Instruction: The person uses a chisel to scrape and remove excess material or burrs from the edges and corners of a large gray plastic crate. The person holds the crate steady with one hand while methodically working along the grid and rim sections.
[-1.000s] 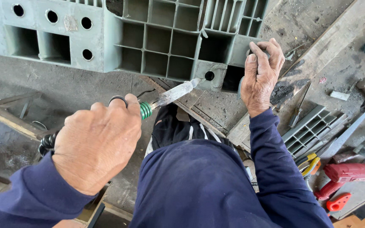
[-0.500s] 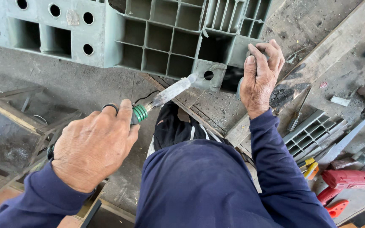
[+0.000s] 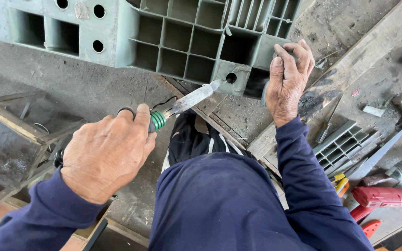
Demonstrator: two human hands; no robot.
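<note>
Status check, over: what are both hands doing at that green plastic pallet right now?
Left hand gripping a flat-tipped iron tool, tip at the green plastic pallet corner. Right hand clamped on the pallet's edge. Nothing between tip and pallet.

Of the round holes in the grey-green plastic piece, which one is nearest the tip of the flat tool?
The single hole in the bottom corner block, just right of the tool tip and left of the right hand. The other holes sit far off along the upper left.
</note>
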